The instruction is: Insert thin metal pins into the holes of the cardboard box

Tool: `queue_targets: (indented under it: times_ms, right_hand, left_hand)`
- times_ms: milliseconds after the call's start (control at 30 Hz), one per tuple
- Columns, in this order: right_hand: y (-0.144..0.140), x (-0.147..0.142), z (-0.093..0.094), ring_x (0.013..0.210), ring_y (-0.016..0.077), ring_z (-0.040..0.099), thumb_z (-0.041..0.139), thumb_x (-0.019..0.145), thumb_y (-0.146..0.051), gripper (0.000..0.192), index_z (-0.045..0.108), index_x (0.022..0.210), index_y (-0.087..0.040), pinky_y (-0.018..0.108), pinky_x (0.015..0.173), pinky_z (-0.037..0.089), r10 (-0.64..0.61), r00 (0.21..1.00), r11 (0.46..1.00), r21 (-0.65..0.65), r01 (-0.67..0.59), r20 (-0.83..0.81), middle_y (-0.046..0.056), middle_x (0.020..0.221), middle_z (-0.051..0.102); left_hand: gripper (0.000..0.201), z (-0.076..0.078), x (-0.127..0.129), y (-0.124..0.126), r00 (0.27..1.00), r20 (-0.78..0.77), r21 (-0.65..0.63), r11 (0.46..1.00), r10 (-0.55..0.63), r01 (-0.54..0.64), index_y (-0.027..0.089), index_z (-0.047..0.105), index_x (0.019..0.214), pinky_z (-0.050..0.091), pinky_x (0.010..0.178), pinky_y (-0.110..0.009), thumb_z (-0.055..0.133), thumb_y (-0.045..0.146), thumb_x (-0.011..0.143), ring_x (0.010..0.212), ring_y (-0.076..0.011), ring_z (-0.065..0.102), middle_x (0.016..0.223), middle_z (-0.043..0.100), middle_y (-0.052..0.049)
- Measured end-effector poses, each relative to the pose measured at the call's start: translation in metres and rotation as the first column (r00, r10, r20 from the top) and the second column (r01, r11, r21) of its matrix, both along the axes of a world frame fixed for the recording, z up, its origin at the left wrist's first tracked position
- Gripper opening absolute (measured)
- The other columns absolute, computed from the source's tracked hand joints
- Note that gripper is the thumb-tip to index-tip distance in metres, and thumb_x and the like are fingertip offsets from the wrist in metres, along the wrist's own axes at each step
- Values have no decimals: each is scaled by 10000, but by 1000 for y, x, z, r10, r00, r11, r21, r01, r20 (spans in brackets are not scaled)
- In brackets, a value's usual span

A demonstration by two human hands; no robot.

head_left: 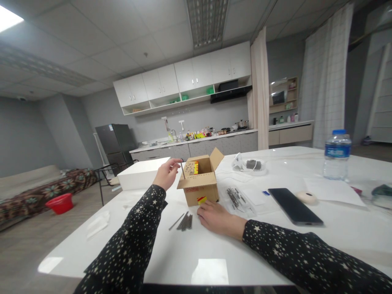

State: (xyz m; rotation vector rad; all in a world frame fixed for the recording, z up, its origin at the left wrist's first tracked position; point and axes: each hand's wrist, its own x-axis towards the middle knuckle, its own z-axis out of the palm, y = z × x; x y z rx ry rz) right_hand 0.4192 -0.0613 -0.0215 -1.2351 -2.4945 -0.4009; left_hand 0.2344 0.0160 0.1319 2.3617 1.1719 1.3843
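A small cardboard box point(200, 196) stands on the white table with a flap raised; the panel point(190, 168) at its top left is dotted with small holes. My left hand point(168, 173) pinches a thin dark metal rod point(183, 170) upright over that panel; whether its lower end sits in a hole I cannot tell. My right hand point(212, 216) lies low on the table with fingers loosely extended, against the box's front near a yellow-red sticker point(201, 199). Between my hands lies a bunch of thin metal rods point(185, 222). Right of the box is a clear plastic tray point(249, 209) holding several dark rods.
A long white box point(137, 173) stands at the back left. To the right are a black phone point(294, 206), a round beige object point(306, 197), a white sheet point(335, 192) and a water bottle point(337, 157). A white device with a cable point(254, 166) lies behind the tray.
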Motion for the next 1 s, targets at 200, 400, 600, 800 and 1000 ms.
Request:
queue_targets:
  times_ms: [200, 400, 600, 800, 1000]
  right_hand:
    - [-1, 0, 3, 932, 240, 599, 494, 930, -228, 188, 663, 925, -144, 353, 793, 470, -10, 1000, 1000, -17, 11, 2, 107, 946, 674]
    - [-2, -1, 5, 940, 243, 599, 491, 930, -225, 190, 661, 928, -141, 358, 809, 468, -9, 1000, 1000, -24, 9, 12, 110, 939, 679]
    - [4, 0, -2, 928, 246, 596, 487, 927, -226, 187, 656, 916, -147, 364, 804, 464, 8, 1000, 1000, 13, -8, -1, 108, 933, 674]
    - [3, 0, 0, 932, 239, 589, 500, 925, -228, 179, 659, 908, -147, 361, 820, 460, 13, 999, 1000, 0, -13, -37, 103, 928, 675]
    - [2, 0, 2, 938, 237, 593, 494, 927, -222, 187, 664, 909, -146, 358, 819, 460, -2, 999, 1000, -13, 1, -37, 108, 936, 678]
  left_hand:
    - [344, -3, 1, -2, 1000, -15, -9, 1000, -18, 18, 167, 682, 1088, 553, 713, -316, 482, 322, 854, 705, -159, 653, 887, 708, -72]
    - [365, -6, -1, -3, 999, -32, -3, 1000, -19, 19, 176, 667, 1145, 551, 746, -332, 477, 323, 870, 735, -165, 658, 912, 706, -74]
    - [335, -12, -5, -4, 993, -115, 31, 999, -33, 36, 184, 679, 1081, 547, 786, -347, 511, 368, 856, 813, -175, 657, 1012, 677, -82]
    - [533, -19, -8, -17, 965, -262, 18, 1000, -9, 14, 205, 582, 1266, 550, 786, -363, 568, 519, 836, 942, -217, 636, 1107, 616, -102]
    - [704, -21, -11, -26, 930, -367, 62, 998, -8, 33, 215, 524, 1343, 480, 991, -455, 643, 602, 767, 1085, -267, 600, 1204, 570, -119]
